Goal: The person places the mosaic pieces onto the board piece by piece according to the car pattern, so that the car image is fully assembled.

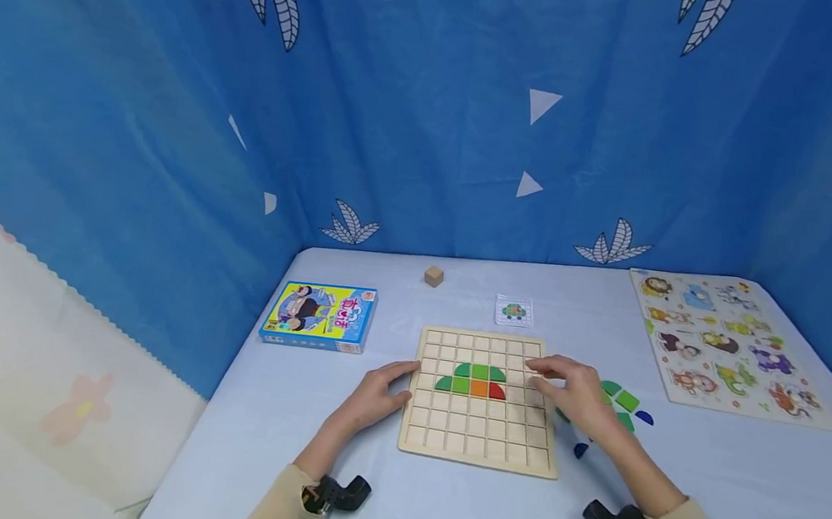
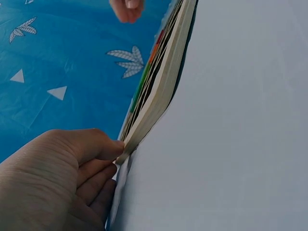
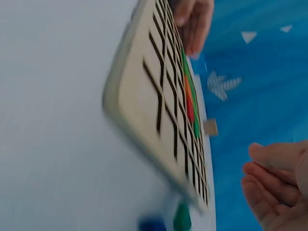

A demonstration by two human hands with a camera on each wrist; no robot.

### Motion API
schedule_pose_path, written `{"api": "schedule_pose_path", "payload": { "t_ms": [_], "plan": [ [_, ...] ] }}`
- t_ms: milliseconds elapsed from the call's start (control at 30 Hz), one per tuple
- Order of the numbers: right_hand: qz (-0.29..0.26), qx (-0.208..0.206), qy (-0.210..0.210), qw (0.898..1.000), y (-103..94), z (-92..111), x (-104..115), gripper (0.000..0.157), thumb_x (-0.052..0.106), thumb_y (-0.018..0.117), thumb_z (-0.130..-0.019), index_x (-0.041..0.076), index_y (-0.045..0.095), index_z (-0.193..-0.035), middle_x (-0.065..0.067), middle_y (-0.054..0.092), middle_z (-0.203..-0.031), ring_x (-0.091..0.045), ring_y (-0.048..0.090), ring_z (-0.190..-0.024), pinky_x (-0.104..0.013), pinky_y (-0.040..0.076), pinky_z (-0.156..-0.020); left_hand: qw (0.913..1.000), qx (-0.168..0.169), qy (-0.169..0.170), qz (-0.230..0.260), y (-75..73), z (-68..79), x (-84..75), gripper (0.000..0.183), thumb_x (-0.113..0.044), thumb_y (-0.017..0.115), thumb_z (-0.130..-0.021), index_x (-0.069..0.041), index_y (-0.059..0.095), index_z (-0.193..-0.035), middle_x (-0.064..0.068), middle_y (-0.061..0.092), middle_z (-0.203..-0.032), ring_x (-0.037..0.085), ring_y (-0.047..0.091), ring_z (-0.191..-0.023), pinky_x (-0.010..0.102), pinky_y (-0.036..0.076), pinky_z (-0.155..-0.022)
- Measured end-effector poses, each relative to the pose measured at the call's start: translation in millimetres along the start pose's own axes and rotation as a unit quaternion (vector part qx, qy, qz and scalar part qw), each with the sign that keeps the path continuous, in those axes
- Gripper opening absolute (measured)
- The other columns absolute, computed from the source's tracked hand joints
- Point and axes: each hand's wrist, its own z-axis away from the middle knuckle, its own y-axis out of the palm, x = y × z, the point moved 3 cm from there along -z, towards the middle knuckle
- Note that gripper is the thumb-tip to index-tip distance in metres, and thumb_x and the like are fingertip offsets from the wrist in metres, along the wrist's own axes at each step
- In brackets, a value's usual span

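Observation:
A wooden grid board (image 1: 436, 441) lies on the table, with several green pieces (image 1: 480, 372), an orange square (image 1: 479, 388) and a red rounded piece (image 1: 497, 391) in its middle cells. At the board's left edge, my left hand (image 1: 375, 396) touches the rim with thumb and fingertips. Over the right side of the board hovers my right hand (image 1: 574, 392), fingers loosely bent; the right wrist view shows nothing between thumb and fingers. Loose green pieces (image 1: 626, 400) and dark blue rounded ones (image 1: 645, 417) lie right of the board, partly hidden by the right hand and forearm.
Behind the board lie a small pattern card (image 1: 514, 311) and a wooden cube (image 1: 433, 276). A blue and yellow box (image 1: 319, 315) sits at the left, an animal picture board (image 1: 731, 348) at the right. Blue cloth (image 1: 429, 127) hangs along the table's back.

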Motion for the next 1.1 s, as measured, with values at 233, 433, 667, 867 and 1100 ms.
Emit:
{"api": "schedule_pose_path", "payload": {
  "t_ms": [233,433,667,867,1100],
  "plan": [
    [0.053,0.008,0.027,0.998,-21.9,28,-25,0.023,0.004,0.073,-0.08,-0.001,0.071,-0.102,-0.012,0.068,-0.096,-0.025,0.064,-0.083,-0.037,0.056,-0.066,1.0,0.0,-0.004,-0.001,-3.0,2.2,1.0,0.05,-0.009,0.062,-0.089,-0.009,0.049,-0.138,0.007,0.046,-0.14,0.023,0.038,-0.132,0.039,0.034,-0.107],
    [0.103,0.006,0.005,0.995,-9.2,37,-31,0.029,0.003,0.078,-0.075,-0.002,0.07,-0.102,-0.013,0.068,-0.097,-0.028,0.064,-0.088,-0.039,0.056,-0.072,1.0,0.002,-0.001,0.003,-3.5,1.1,0.4,0.051,-0.008,0.062,-0.089,-0.008,0.049,-0.138,0.007,0.047,-0.14,0.024,0.039,-0.131,0.04,0.035,-0.107],
    [0.137,-0.001,-0.007,0.991,-3.6,34,-32,0.03,0.001,0.077,-0.074,-0.001,0.069,-0.104,-0.014,0.067,-0.099,-0.029,0.063,-0.091,-0.04,0.056,-0.073,0.9999,0.003,0.006,0.008,-2.0,0.3,-0.9,0.05,-0.008,0.062,-0.09,-0.007,0.048,-0.138,0.007,0.047,-0.14,0.023,0.038,-0.131,0.038,0.034,-0.108],
    [0.108,-0.031,-0.016,0.994,-4.6,22,-15,0.029,0.0,0.077,-0.074,-0.002,0.069,-0.102,-0.014,0.066,-0.097,-0.03,0.063,-0.085,-0.043,0.056,-0.069,0.9999,-0.002,0.007,0.008,-3.8,0.8,-1.7,0.05,-0.008,0.062,-0.089,-0.007,0.049,-0.137,0.008,0.048,-0.139,0.024,0.039,-0.131,0.04,0.035,-0.107],
    [0.06,0.016,-0.043,0.997,15.7,6,8,0.027,0.002,0.076,-0.076,0.0,0.07,-0.102,-0.008,0.067,-0.095,-0.023,0.062,-0.082,-0.036,0.055,-0.067,0.9999,0.003,0.006,0.015,0.2,0.9,-1.4,0.05,-0.007,0.062,-0.089,-0.008,0.049,-0.138,0.008,0.047,-0.14,0.024,0.038,-0.131,0.039,0.035,-0.107]
  ]
}}
